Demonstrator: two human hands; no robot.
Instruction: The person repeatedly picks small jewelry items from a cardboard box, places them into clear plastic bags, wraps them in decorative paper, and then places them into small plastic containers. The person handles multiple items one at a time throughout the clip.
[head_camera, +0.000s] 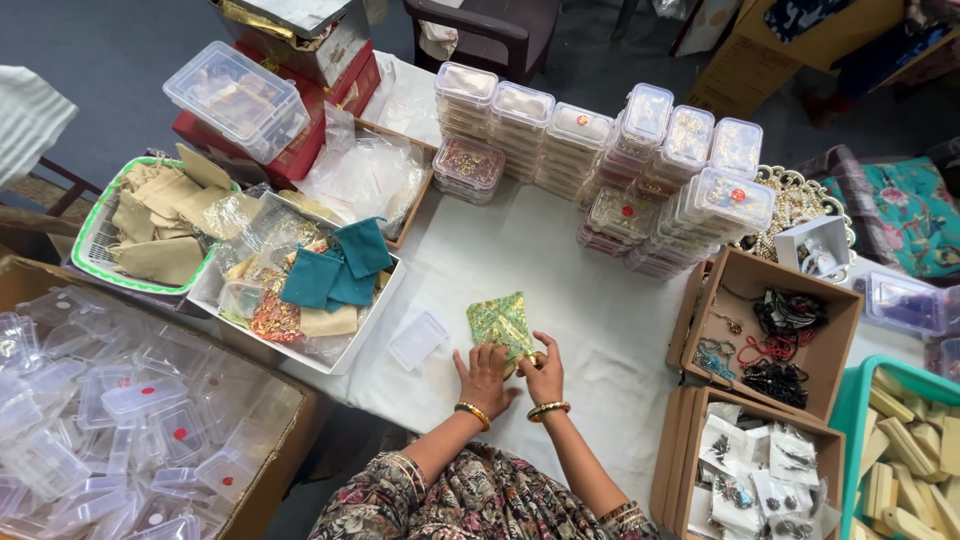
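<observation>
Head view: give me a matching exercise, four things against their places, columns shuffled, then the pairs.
Things:
1. green patterned pouch
2. teal pouches
3. beige pouches
4. dark bead necklaces

Places:
A. green-rimmed basket, far left
B. open cardboard box, right
C. white cloth, under both hands
D. white tray, left of centre

Pairs: 1-C, 2-D, 3-A, 4-B

The left hand and right hand press on the pouch's near edge.

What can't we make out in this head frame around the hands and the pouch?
- Near end of the green-gold pouch, head view: covered by the left hand and right hand.
- Anything inside the pouch: hidden by its fabric.
- Fingertips of both hands: too small to judge the grip.
- Contents of the stacked clear boxes: too small, blurred by lids.
- Carton of empty clear cases: cut off by the left and bottom edges.
</observation>
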